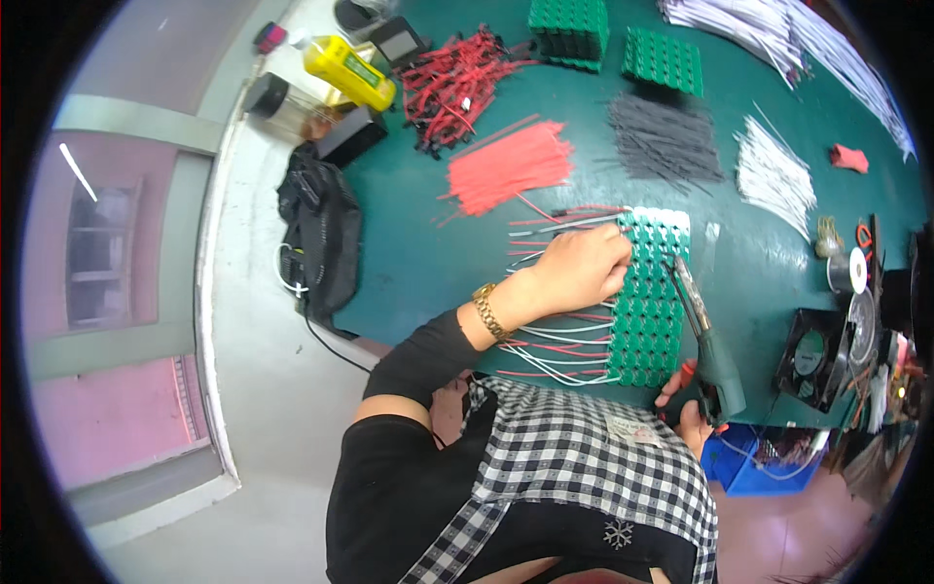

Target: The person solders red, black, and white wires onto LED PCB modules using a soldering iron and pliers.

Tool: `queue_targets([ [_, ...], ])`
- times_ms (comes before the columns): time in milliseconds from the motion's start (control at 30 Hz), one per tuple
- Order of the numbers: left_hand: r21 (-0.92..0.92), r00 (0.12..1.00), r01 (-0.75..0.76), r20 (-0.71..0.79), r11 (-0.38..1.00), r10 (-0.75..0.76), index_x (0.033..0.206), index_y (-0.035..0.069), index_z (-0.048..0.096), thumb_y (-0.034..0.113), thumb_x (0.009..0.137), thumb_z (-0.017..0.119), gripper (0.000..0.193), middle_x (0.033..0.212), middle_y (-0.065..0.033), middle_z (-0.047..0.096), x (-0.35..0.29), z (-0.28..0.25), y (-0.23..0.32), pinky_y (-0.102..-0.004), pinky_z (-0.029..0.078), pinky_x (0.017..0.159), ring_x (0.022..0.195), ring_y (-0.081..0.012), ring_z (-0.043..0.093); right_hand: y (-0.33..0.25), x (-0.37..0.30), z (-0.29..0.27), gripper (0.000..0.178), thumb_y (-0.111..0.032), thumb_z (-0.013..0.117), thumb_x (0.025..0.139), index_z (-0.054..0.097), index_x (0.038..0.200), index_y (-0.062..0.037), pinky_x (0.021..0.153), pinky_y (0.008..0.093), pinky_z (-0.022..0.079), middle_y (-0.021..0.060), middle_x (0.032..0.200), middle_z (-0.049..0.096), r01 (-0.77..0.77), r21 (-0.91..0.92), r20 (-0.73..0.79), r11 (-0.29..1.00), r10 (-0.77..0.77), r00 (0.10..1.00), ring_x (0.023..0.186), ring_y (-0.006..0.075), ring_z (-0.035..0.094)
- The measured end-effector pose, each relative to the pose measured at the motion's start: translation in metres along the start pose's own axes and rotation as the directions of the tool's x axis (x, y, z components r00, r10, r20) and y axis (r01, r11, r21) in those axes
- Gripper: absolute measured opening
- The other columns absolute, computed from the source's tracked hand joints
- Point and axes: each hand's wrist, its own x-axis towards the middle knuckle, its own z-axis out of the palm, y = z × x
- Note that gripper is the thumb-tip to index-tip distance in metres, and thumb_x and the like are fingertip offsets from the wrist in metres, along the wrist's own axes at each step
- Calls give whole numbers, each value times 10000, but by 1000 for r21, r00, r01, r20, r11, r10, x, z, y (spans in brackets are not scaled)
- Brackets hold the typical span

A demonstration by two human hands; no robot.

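Left hand (587,261): at 10 o'clock of the green board (644,316), fingers curled, grip not discernible. Right hand (693,421): at 5 o'clock, clamped on the soldering tool (720,375).

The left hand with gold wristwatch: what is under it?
Around the bare left hand, thin red and white wires show; the hand overlaps the left edge of the green circuit-board panel. What it covers cannot be seen.

There are two hands (586,263), one fan (809,358), perhaps two spools (857,271).

a green table (404,258) stands near windows (146,258).
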Motion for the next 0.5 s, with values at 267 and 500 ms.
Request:
queue_targets([
  [267, 628, 909, 364, -399, 688, -117, 861, 112, 671, 112, 840, 527, 145, 898, -130, 577, 14, -134, -120, -433, 507, 752, 894, -321, 581, 0, -6, -4, 709, -435, 661, 842, 418, 1351, -6, 693, 283, 454, 80, 937, 567, 37, 4, 15, 999, -37, 999, 770, 142, 548],
  [500, 682, 935, 138, -329, 718, 131, 820, 123, 689, 136, 754, 699, 69, 843, -47, 571, 7, -164, -150, -378, 479, 716, 840, -256, 571, 10, -19, -9, 640, -347, 648, 865, 419, 1360, -11, 690, 281, 485, 87, 967, 583, 22, 30, 5, 999, -22, 1000, 761, 144, 581],
])
